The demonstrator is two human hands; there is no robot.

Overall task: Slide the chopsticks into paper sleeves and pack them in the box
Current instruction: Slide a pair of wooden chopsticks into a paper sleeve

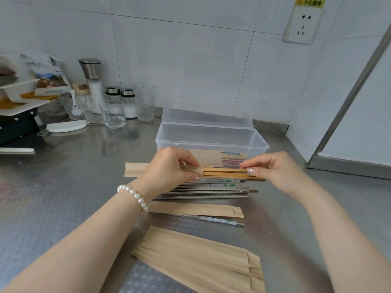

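Note:
My left hand point(169, 166) grips a brown paper sleeve point(135, 169) at its open mouth. My right hand point(273, 170) pinches the far ends of a pair of wooden chopsticks point(224, 170), whose tips sit inside the sleeve's mouth. Just below my hands lies a row of several metal chopsticks point(211, 190) on the steel counter. A clear plastic box point(211, 136) with its lid open stands right behind my hands and holds sleeved chopsticks point(230, 159). One more sleeve point(196, 210) lies over a metal pair point(211, 219), and a stack of empty sleeves point(201, 259) lies nearest me.
Glasses point(112, 114), salt shakers point(128, 102) and a grinder point(92, 81) stand at the back left by the tiled wall. A dish rack with plates point(19, 98) fills the far left. A white lid point(66, 125) lies near it. A metal-framed panel point(349, 163) borders the right.

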